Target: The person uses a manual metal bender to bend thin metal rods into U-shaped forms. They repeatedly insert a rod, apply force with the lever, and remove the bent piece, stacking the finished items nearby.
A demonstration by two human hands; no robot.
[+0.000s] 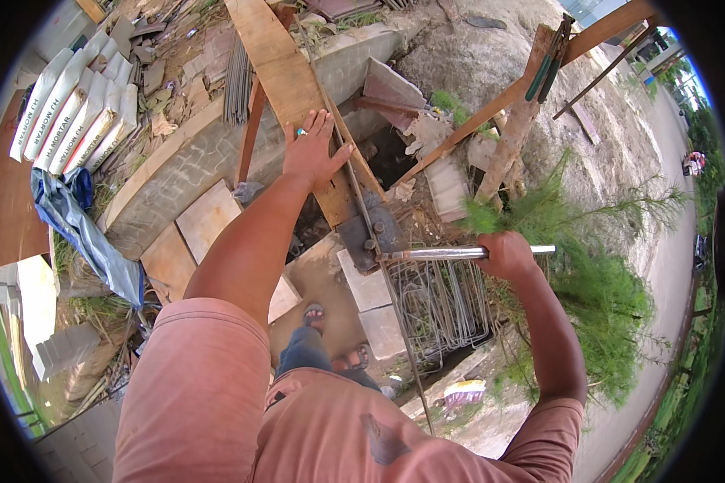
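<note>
My left hand, a ring on one finger, lies flat with its fingers spread on a long wooden plank. Its thumb reaches over a thin steel rod that runs along the plank and past its near end. A dark metal plate with pegs is fixed at that end, and the rod passes by the pegs. Closed around a silver metal pipe, my right hand holds it level, pointing right from the plate. Bent steel rod stirrups are piled below the pipe.
Stacked white bags and a blue tarp are at left. Green-handled cutters hang on a wooden post. A leafy green bush grows beside my right arm. Stone slabs lie near my feet.
</note>
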